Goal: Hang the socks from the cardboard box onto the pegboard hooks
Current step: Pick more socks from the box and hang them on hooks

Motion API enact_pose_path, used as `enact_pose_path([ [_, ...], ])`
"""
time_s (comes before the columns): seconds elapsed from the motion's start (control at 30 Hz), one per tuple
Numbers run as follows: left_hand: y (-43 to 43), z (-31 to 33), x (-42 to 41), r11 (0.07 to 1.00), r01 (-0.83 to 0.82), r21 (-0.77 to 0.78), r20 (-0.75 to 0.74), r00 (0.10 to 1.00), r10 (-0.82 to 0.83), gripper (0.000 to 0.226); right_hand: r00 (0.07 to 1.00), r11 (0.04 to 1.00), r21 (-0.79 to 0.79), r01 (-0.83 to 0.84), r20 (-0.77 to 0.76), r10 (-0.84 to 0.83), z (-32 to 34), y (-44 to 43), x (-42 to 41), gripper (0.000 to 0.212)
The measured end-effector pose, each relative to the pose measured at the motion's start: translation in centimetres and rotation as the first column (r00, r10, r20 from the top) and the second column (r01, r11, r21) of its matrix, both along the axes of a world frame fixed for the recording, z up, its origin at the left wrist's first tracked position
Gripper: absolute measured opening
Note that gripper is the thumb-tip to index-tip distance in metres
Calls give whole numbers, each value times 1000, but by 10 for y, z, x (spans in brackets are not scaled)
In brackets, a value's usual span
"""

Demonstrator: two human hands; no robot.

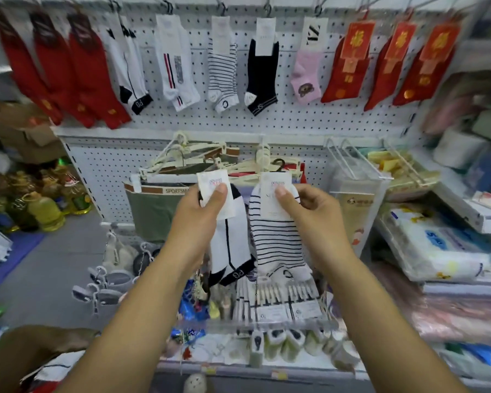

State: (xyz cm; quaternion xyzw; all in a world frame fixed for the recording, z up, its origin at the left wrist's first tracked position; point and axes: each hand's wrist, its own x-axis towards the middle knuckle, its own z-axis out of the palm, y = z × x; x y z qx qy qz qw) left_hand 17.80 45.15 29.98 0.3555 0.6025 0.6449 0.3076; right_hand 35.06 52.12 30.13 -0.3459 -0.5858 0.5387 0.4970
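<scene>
My left hand [201,214] pinches the paper label of a white sock pair with black toe and cuff [231,251], held up in front of me. My right hand [309,211] pinches the label of a white pair with thin black stripes [277,242]. Both pairs hang side by side, below the white pegboard [267,120]. Along its top row, hooks [267,9] carry red, white, striped, black and pink socks. The cardboard box [31,353] sits at the bottom left corner, with socks showing in it.
Hangers with folded garments [182,177] hang on the lower pegboard just behind my hands. Small goods fill a shelf [267,316] below. Packaged tissues [437,248] and stacked textiles crowd the right. Bottles [46,211] stand on the floor at left.
</scene>
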Motion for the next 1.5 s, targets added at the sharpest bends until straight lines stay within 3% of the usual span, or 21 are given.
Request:
enact_pose_path([
  [0.4, 98, 93, -130, 980, -69, 185, -77, 993, 84, 21, 999, 983, 180, 36, 14, -39, 95, 106, -130, 18],
  [0.57, 140, 118, -185, 979, -11, 203, -105, 994, 33, 24, 998, 968, 241, 65, 6, -69, 120, 153, -182, 21],
  [0.7, 167, 132, -214, 979, 62, 194, -139, 990, -35, 26, 977, 931, 301, 208, -25, -210, 136, 186, -216, 13],
  [0.97, 203, 144, -246, 965, 146, 219, -141, 983, -117, 17, 931, 834, 426, 351, -67, -358, 165, 249, -254, 29],
  [1.5, 212, 135, -262, 970, 135, 200, -124, 986, -112, 17, 962, 850, 463, 251, -25, -271, 177, 284, -274, 32],
])
